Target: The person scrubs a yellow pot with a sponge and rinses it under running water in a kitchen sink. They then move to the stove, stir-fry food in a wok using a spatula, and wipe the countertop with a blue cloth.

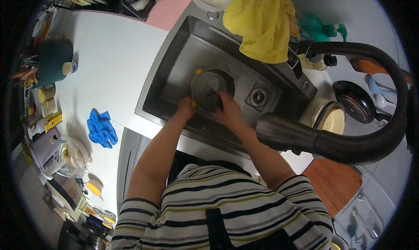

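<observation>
Inside the dark sink [176, 57] a round pot [208, 83] with yellow handles is tilted, its inside facing me. My left hand [186, 107] grips the pot at its lower left edge, by a yellow handle. Blurred a little, my right hand [229, 107] reaches over the pot's right side with its fingers closed on a dark object [214, 101] whose kind I cannot tell. The drain [258, 97] lies to the right of the pot.
A black faucet [347, 148] arches over the sink's right side. A yellow towel [262, 24] hangs at the sink's far edge. A blue cloth [101, 128] lies on the left counter. On the right are a frying pan [355, 101], stacked containers [334, 119] and a wooden board [334, 184].
</observation>
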The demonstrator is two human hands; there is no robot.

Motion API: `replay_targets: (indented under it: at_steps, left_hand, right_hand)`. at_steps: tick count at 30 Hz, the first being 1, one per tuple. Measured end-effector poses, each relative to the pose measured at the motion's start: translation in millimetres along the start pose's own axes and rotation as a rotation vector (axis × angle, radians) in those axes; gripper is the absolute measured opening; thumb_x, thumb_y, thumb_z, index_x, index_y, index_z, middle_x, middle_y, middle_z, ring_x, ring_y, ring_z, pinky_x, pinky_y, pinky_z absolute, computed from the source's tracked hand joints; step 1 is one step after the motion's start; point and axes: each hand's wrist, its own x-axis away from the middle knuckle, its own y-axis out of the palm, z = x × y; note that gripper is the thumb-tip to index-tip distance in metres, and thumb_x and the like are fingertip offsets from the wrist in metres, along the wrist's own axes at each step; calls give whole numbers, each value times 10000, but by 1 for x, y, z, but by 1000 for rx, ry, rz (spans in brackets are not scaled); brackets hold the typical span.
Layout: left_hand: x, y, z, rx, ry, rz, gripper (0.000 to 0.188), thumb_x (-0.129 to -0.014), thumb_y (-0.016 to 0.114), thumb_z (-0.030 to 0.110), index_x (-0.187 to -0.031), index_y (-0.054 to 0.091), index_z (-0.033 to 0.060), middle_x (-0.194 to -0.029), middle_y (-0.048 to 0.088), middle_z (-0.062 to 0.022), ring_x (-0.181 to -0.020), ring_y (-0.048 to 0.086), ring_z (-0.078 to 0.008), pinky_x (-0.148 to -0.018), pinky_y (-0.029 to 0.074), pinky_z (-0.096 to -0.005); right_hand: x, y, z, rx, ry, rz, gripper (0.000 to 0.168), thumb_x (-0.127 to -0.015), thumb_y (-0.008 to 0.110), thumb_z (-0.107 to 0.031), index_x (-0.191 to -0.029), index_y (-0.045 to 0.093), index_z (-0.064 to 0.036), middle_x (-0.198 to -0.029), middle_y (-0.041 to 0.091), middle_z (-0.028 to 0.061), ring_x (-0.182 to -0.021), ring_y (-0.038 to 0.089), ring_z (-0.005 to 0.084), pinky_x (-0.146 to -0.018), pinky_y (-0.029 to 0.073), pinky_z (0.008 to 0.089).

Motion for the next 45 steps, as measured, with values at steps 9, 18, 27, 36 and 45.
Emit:
replay_targets:
  at_steps: [9,18,27,36,45]
  left_hand:
    - [-15,20,-30,-39,2,-41,232,-869,566,167,-1015,674,24,-967,669,-215,-975,631,-405,-834,504,-496]
    - [-27,5,-32,-128,-56,17,202,-868,578,170,-959,696,34,-1001,664,-227,-968,632,-411,-824,510,-497]
    - [-25,-7,-19,-110,-92,13,211,-855,581,176,-945,700,26,-958,667,-240,-951,643,-404,-801,521,-497]
    - [-27,24,-50,-159,-50,90,226,-842,617,194,-980,699,34,-987,676,-217,-961,642,-412,-799,527,-494]
    - [-28,9,-25,-87,-151,18,190,-833,626,175,-942,709,44,-995,672,-220,-967,650,-385,-824,533,-487]
  right_hand:
    - [-97,75,23,475,-277,-303,408,-768,598,-28,-1170,592,-95,-1136,581,181,-1026,603,362,-867,510,444]
    - [-85,50,41,622,-453,-461,235,-841,540,-89,-1042,663,-94,-1082,645,134,-961,658,319,-797,545,427]
    - [-115,33,28,667,-240,-348,192,-811,570,-42,-970,677,-31,-1068,641,195,-918,672,329,-771,552,430]
    - [-114,61,4,507,-249,-323,315,-807,582,-44,-1119,617,-9,-1134,591,210,-1005,625,343,-813,535,428]
    - [-37,80,22,42,-139,-198,495,-853,595,-82,-1311,437,20,-1261,494,269,-1170,500,412,-996,414,449]
